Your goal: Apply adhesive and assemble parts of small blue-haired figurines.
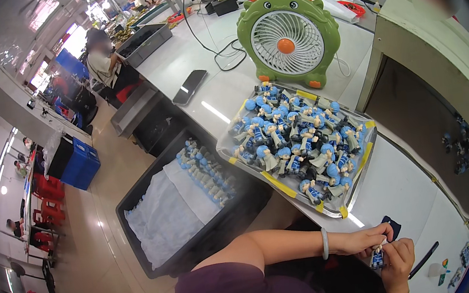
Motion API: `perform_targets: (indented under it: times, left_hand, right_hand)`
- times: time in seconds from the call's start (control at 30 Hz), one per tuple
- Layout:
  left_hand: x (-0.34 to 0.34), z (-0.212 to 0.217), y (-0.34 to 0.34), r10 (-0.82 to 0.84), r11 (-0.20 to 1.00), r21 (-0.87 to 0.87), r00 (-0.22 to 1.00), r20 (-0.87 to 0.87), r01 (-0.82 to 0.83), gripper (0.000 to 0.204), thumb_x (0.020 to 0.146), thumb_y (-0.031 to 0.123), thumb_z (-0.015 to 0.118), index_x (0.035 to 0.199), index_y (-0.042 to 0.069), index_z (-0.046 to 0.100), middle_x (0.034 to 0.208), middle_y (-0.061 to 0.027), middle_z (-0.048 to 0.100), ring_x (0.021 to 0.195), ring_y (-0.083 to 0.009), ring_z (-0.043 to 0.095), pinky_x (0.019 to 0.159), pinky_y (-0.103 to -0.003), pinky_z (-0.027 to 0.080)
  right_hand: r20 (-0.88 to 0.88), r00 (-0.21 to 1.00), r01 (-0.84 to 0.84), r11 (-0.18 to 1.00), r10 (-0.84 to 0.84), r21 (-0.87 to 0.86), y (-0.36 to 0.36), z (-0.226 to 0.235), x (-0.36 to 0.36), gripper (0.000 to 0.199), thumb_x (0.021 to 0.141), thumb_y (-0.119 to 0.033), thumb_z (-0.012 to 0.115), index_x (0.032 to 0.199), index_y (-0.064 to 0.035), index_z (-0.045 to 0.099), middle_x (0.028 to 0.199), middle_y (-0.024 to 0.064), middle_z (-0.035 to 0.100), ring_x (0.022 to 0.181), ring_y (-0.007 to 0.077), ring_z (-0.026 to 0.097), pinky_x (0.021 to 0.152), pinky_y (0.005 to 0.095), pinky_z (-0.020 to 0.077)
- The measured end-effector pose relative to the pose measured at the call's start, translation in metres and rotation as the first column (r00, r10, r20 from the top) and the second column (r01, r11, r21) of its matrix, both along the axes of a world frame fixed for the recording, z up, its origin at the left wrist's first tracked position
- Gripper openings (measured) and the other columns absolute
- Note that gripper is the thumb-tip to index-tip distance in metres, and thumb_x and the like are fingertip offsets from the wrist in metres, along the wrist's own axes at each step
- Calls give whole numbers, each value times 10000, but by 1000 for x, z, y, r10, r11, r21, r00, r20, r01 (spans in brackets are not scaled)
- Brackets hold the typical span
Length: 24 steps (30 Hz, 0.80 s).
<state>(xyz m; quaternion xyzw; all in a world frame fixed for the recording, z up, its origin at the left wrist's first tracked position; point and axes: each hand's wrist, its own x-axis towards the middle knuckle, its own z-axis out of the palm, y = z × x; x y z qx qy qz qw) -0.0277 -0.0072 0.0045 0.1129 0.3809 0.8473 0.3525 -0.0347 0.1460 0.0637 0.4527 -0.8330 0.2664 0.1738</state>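
Near taped tray rim (279, 185) | left hand (364, 240), right hand (398, 261) curled on 1 figurine (376, 259) | bare tabletop (394, 182) alongside

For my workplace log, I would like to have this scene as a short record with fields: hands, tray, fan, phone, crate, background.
Left hand: at one figurine, grip unclear; bangle on wrist
Right hand: holding the same figurine
Tray: heaped with blue-haired figurines
Fan: green, behind the tray
Phone: flat on the table, left of the fan
Crate: black, left of the tray; figurines and white sheets inside
Background: several people
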Motion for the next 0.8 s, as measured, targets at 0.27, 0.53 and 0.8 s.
perform_targets:
  times: [0.27, 0.53, 0.8]
  left_hand:
    - [2, 4, -1, -18, 999, -31, 994, -107, 15, 184, 883, 245, 316, 1047, 162, 309, 620, 35, 345, 487, -43, 301, 432, -169, 212]
    - [1, 1, -2, 1, 1000, 3, 999, -38, -1, 188, 878, 202, 302, 1059, 151, 306, 635, 28, 356, 485, -48, 321, 430, -172, 230]
    - [5, 0, -1, 17, 1000, -7, 991, -136, -18, 215, 874, 189, 316, 1082, 136, 303, 643, 27, 352, 511, -44, 332, 446, -171, 248]
  right_hand:
    - [163, 984, -63, 995, 74, -74, 2, 5, -5, 165, 555, 65, 589, 689, -17, 538, 681, 70, 503, 659, 246, 456, 563, 322, 378]
    - [138, 990, -38, 999, 38, -4, -2, 5, -4, 174, 562, 35, 598, 721, -20, 552, 698, 74, 501, 688, 259, 465, 591, 337, 390]
    - [353, 935, 11, 990, 40, -141, -3, 5, 0, 123, 604, 37, 582, 703, -24, 541, 686, 79, 495, 675, 260, 461, 585, 325, 379]
